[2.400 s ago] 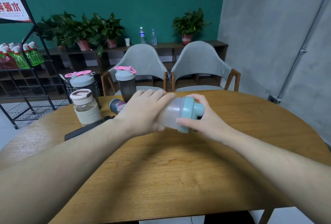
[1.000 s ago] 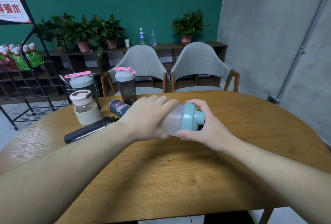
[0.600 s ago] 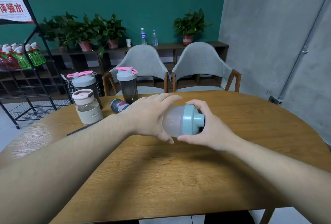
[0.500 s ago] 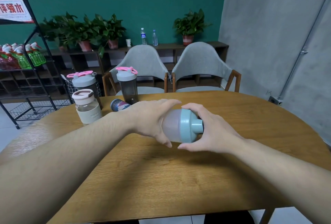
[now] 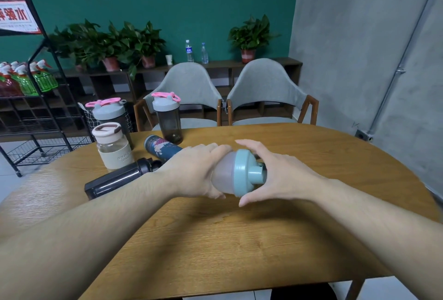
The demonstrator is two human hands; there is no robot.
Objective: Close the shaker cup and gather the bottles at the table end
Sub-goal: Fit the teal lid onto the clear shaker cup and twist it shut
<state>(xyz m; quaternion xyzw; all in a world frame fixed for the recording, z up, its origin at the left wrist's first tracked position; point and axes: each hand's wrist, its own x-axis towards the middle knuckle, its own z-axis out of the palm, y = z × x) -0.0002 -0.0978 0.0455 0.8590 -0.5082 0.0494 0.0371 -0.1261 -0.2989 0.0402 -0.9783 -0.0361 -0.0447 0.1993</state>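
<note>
The shaker cup (image 5: 226,175) has a frosted, half-clear plastic body and a smooth teal lid (image 5: 243,172) with a short round spout. It is held sideways above the middle of the oval wooden table (image 5: 239,239), whose top shows a fine grain. Its long axis runs from 9 o'clock to 3 o'clock, with the lid end toward 3 o'clock.

The left hand (image 5: 194,175) comes in from 8 o'clock and is wrapped around the body of the cup, fingers over the top and thumb under it. The right hand (image 5: 282,172) comes from 4 o'clock and is curved around the lid, with the thumb below the rim and the fingers spread above it.

Toward 10 o'clock from the cup lie a matte black bottle (image 5: 119,178) and a dark printed bottle (image 5: 163,147), both on their sides. Behind them stand a cream glass bottle (image 5: 113,147) and two smoky shaker bottles (image 5: 169,120) with grey lids and pink loops.
</note>
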